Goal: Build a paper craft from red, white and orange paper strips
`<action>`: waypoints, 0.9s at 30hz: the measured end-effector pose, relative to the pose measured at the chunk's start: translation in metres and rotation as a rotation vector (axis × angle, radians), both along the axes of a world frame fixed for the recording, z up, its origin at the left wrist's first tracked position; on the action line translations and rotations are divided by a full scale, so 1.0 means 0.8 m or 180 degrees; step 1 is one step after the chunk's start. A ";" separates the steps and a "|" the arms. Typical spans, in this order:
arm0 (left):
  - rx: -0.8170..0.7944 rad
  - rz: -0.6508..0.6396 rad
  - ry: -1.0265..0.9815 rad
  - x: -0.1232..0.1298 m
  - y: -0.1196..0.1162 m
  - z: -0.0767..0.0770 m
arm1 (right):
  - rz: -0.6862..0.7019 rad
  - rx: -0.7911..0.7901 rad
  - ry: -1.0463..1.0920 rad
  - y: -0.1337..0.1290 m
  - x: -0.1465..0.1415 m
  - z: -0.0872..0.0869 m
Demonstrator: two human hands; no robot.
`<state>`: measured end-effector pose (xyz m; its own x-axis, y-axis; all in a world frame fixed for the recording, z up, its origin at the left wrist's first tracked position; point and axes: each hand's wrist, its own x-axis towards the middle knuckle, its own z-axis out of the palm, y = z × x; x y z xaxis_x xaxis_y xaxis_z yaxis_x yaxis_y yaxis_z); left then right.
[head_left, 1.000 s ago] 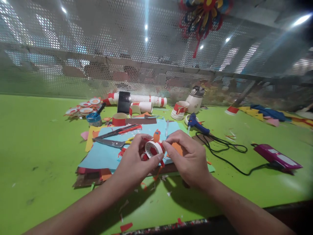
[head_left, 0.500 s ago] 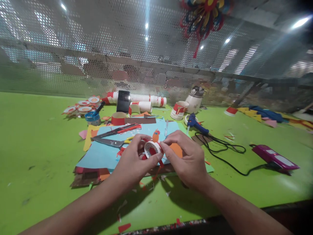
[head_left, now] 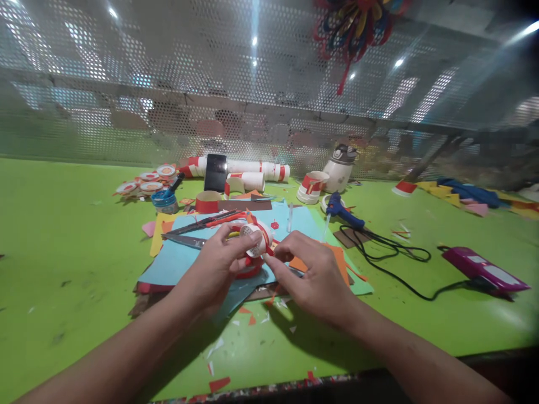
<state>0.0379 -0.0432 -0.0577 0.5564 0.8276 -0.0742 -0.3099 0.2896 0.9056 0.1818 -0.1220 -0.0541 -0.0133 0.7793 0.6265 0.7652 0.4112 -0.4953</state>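
Note:
My left hand (head_left: 219, 261) is closed around a small white paper cup piece (head_left: 251, 248), tilted, with a dotted pattern and red trim. A red paper strip (head_left: 268, 247) runs across its right side. My right hand (head_left: 315, 272) pinches the lower end of this strip between thumb and forefinger. An orange paper bit pokes up above the cup piece, partly hidden by the fingers. Beneath both hands lies a stack of coloured paper with a light blue sheet (head_left: 166, 274) on top. Scissors (head_left: 183, 240) rest on it beside my left hand, their handles hidden.
To the right are a blue glue gun (head_left: 346, 214), its black cable and a magenta device (head_left: 484, 272). Behind the paper stand a phone (head_left: 215, 173), white tubes (head_left: 244, 167), a cut cup (head_left: 311, 188) and a bottle (head_left: 338, 171). A blue jar (head_left: 164, 202) is at left.
The cup piece has turned and tilted in my left hand, so its open mouth no longer faces me. My right hand has shifted slightly down along the red strip. The view has shifted a little.

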 end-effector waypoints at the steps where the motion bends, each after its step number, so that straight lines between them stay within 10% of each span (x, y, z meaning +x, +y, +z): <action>1: 0.0000 -0.0019 -0.0013 0.000 -0.001 0.000 | 0.0004 0.0029 -0.0033 0.001 0.000 -0.001; 27: -0.0285 -0.0078 0.0239 0.004 -0.001 0.002 | 0.0275 -0.0040 0.0240 0.003 0.003 -0.002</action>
